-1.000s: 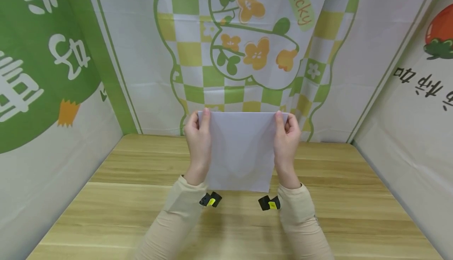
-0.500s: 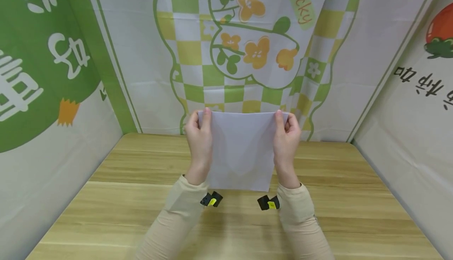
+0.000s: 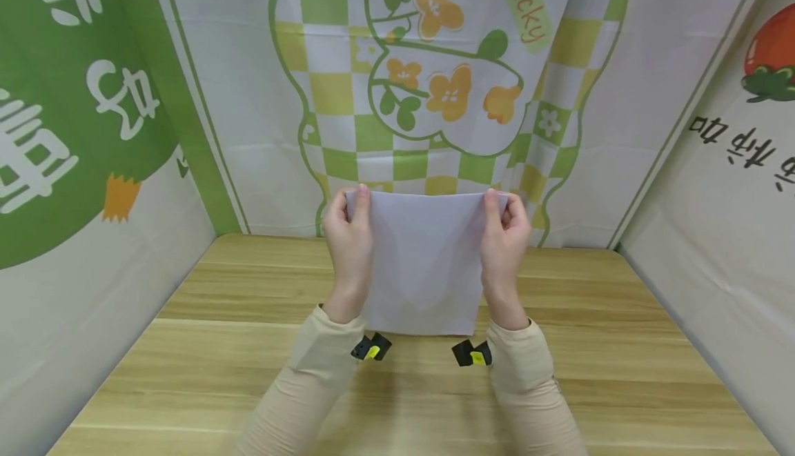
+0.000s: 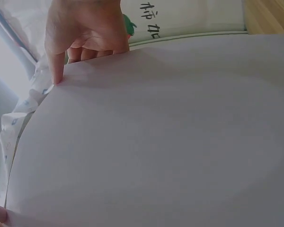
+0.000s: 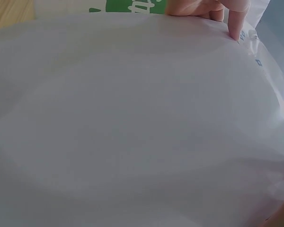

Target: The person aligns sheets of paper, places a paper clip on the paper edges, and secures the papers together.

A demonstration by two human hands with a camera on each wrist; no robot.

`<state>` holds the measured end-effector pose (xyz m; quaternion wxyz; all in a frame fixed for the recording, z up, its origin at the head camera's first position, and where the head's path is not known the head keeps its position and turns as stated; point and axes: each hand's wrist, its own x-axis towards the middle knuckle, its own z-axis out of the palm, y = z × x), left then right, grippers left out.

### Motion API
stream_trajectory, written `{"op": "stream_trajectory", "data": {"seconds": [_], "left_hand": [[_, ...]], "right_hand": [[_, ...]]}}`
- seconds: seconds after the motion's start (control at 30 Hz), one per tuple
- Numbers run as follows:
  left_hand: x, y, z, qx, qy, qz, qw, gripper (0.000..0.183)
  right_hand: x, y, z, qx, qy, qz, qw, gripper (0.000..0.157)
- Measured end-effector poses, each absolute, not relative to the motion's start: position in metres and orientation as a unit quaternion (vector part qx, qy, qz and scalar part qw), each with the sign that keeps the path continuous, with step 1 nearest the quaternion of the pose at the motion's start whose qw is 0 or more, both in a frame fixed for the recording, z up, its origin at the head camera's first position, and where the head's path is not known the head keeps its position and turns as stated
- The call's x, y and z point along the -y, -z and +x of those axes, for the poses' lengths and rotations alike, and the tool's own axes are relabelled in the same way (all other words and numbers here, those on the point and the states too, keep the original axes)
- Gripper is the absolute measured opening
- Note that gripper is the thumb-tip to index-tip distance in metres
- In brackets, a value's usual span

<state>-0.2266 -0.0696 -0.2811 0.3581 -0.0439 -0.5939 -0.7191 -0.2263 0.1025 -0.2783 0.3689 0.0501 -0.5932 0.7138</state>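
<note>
Between both hands a plain white sheet of paper is held up over the table, its face toward the head camera. My left hand pinches the upper left corner, thumb on the near face and fingers curled behind. At the upper right corner my right hand grips in the same way. The top edge sags slightly between the thumbs. In the left wrist view the paper fills most of the picture, with the right hand at its far corner. The right wrist view shows the left hand across the paper.
A wood-grain table lies below the paper. Behind it hangs a printed cloth with green checks and orange flowers, and printed cloth walls stand at both sides. Black wrist mounts with yellow tags show at the sleeves.
Both hands have risen very slightly with the paper. Its top edge was straight a second ago and now dips a little in the middle. The grip on both corners is the same.
</note>
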Motion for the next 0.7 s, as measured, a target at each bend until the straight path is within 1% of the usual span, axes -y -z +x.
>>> {"op": "stream_trajectory", "data": {"seconds": [0.1, 0.27, 0.47, 0.57, 0.7], "left_hand": [[0.07, 0.28, -0.226, 0.596, 0.715, -0.044, 0.362, 0.024], [0.071, 0.281, -0.227, 0.601, 0.718, -0.037, 0.349, 0.024], [0.071, 0.278, -0.218, 0.608, 0.715, -0.033, 0.343, 0.026], [0.073, 0.28, -0.22, 0.604, 0.719, -0.033, 0.341, 0.025], [0.077, 0.29, -0.231, 0.591, 0.734, -0.031, 0.333, 0.024]], "right_hand": [[-0.105, 0.285, -0.235, 0.588, -0.717, 0.051, 0.371, 0.011], [-0.105, 0.29, -0.24, 0.596, -0.71, 0.049, 0.373, 0.011], [-0.105, 0.292, -0.238, 0.603, -0.715, 0.054, 0.349, 0.013], [-0.106, 0.292, -0.239, 0.6, -0.717, 0.051, 0.351, 0.011], [-0.108, 0.297, -0.245, 0.592, -0.717, 0.046, 0.366, 0.011]]}}
